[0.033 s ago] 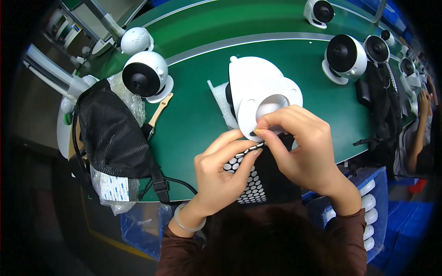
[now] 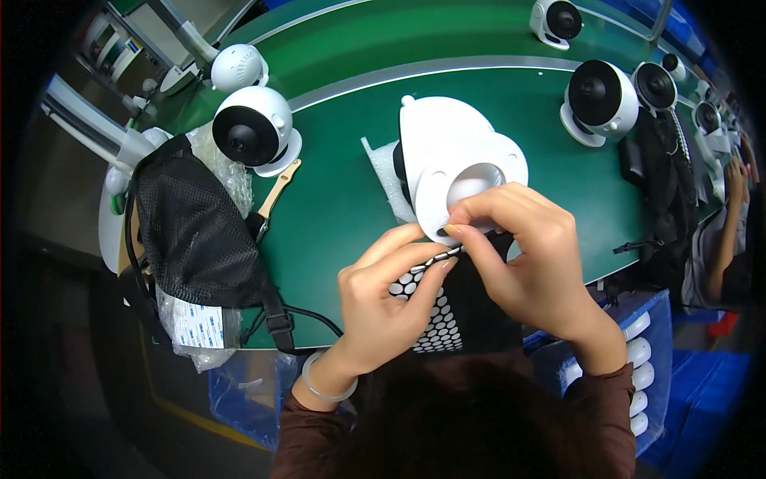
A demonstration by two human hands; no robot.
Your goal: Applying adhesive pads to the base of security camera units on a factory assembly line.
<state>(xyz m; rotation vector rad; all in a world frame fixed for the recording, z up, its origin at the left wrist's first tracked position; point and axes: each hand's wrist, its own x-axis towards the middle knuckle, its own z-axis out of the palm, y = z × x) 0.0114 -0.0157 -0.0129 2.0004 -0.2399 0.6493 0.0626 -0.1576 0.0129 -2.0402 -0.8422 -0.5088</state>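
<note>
On the green table, a white camera (image 2: pixel 441 120) lies tipped over with its base (image 2: pixel 431 191) facing me. A dark round spot (image 2: pixel 443 232) shows at the base's near edge. My left hand (image 2: pixel 387 291) is closed on a black sheet with white round dots (image 2: pixel 440 331), pinching its bent upper edge between thumb and fingers just below the base. My right hand (image 2: pixel 523 251) is closed too; its thumb and index finger pinch together at the base's edge, beside the dark spot. Whatever sits between those fingertips is too small or hidden to make out.
White foam (image 2: pixel 389 180) lies left of the camera. A black mesh bag (image 2: pixel 195 231), a brush (image 2: pixel 278 191) and an upright camera (image 2: pixel 254 132) stand or lie further left. More cameras (image 2: pixel 600 100) stand at the right. Below the table edge is a blue-lined bin (image 2: pixel 658 371) with white parts.
The camera and both hands appear very slightly further right in the picture. Both hands keep their grips.
</note>
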